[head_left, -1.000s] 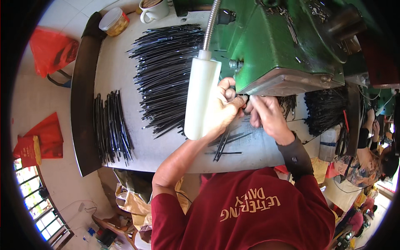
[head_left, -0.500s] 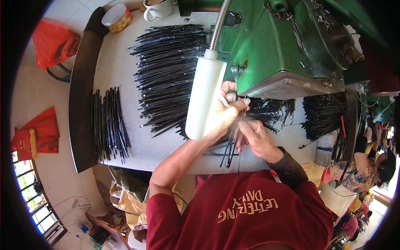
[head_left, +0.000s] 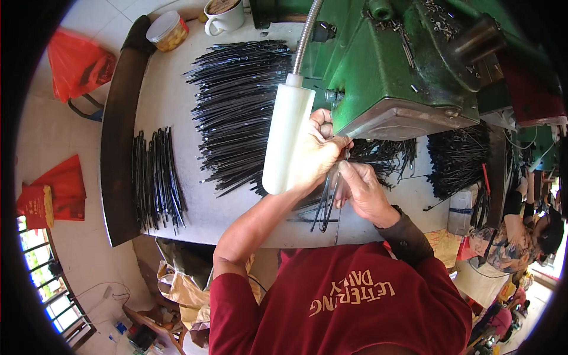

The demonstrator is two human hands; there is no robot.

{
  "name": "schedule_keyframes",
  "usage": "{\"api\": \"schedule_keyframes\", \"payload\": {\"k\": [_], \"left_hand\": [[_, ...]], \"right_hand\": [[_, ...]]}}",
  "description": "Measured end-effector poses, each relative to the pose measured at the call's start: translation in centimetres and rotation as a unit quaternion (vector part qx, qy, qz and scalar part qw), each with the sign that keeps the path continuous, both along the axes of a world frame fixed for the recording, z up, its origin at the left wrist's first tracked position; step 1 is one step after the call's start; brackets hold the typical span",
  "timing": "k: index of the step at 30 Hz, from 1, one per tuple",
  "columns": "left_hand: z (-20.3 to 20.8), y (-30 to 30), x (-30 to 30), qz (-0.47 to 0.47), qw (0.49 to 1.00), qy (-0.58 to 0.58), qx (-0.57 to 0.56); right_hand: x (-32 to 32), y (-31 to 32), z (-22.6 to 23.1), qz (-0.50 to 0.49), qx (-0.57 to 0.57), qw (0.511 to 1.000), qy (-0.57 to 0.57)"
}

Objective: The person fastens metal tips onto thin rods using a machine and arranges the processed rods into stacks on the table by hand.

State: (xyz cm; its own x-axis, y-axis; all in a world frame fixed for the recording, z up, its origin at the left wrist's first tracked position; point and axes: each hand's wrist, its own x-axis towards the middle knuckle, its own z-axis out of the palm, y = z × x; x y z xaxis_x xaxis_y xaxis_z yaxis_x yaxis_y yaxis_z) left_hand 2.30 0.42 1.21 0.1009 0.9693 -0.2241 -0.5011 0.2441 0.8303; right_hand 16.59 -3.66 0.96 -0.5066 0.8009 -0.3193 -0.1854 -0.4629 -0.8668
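My left hand [head_left: 322,155] is closed just below the front corner of the green machine [head_left: 378,89], its fingertips partly hidden beside the machine. Between the two hands several thin black strips [head_left: 323,210] hang down toward my shirt. My right hand [head_left: 365,192] pinches the strips with thumb and fingers, close under the left thumb. A white lamp tube [head_left: 288,139] on a flexible metal neck covers part of my left hand and wrist. Behind the hands lies a loose heap of black strips [head_left: 384,155].
A wide pile of black strips [head_left: 242,112] covers the table's middle, with a smaller bundle [head_left: 157,177] at left and another pile [head_left: 458,160] at right. A jar [head_left: 168,31] and a white mug [head_left: 225,18] stand at the back. Another person [head_left: 520,236] is at far right.
My right hand has risen slightly toward the left one, which keeps its grip near the machine. A dark metal cylinder has come into view on the machine's upper right. The view has shifted a little.
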Motion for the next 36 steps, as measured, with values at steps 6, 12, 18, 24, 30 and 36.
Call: {"api": "schedule_keyframes", "payload": {"k": [6, 12, 18, 24, 30, 36], "left_hand": [[0.4, -0.3, 0.4, 0.015, 0.999, 0.027, -0.023], [1.7, 0.0, 0.4, 0.014, 0.997, 0.063, -0.040], [2.1, -0.7, 0.0, 0.012, 0.993, 0.115, -0.029], [1.8, -3.0, -4.5, 0.104, 0.989, 0.076, 0.079], [3.3, -7.3, -20.5, 0.247, 0.750, 0.613, 0.021], [-3.0, -12.5, -26.7, 0.219, 0.454, 0.863, -0.003]], "right_hand": [[-0.2, 0.0, 0.1, -0.014, -0.041, 0.999, 0.001], [-0.7, 0.2, 0.3, -0.035, -0.118, 0.991, 0.060], [-1.4, -0.6, -0.4, -0.047, -0.108, 0.992, 0.040], [-0.7, -2.2, 0.6, 0.035, -0.053, 0.998, 0.007], [-0.2, -3.0, 0.1, 0.032, -0.053, 0.998, 0.012], [-0.9, -2.9, -0.4, 0.037, -0.071, 0.997, 0.015]]}}
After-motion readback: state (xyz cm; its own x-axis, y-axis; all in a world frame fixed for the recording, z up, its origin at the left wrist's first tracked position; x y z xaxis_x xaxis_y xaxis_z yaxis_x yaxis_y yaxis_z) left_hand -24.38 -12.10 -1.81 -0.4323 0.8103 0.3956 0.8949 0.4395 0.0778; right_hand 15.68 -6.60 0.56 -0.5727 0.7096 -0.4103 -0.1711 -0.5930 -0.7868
